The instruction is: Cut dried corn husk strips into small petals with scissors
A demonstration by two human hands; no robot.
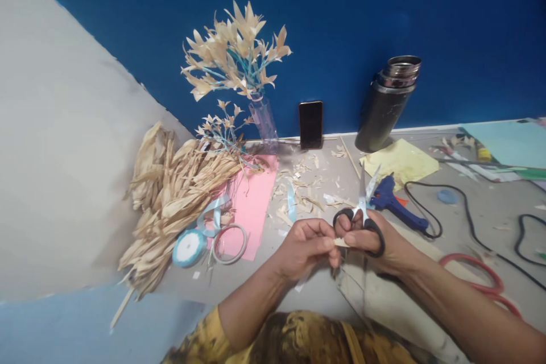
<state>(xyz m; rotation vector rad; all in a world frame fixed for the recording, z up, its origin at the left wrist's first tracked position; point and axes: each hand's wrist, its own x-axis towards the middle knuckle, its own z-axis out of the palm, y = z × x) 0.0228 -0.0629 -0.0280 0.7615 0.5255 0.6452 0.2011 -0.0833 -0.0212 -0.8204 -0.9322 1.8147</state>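
Between the fingertips of my left hand [313, 244] and my right hand [371, 236] is a small pale piece of corn husk [340, 242], pinched from both sides. My right hand also has its fingers through the black handles of a pair of scissors [362, 202]; the blades point up and away, slightly apart. Scattered husk scraps [305, 193] and a short light-blue ribbon piece [291, 203] lie just beyond my hands. A blue glue gun [396, 202] rests right beside the scissors.
Dried husks [179, 182] are heaped at left, near a ribbon roll [189, 248], a tape ring [229, 243] and pink paper [256, 205]. Husk flowers [239, 45] stand in a clear bottle [263, 119]. A phone [311, 125] and a flask [384, 111] stand along the wall. Red-handled scissors [473, 264] lie right.
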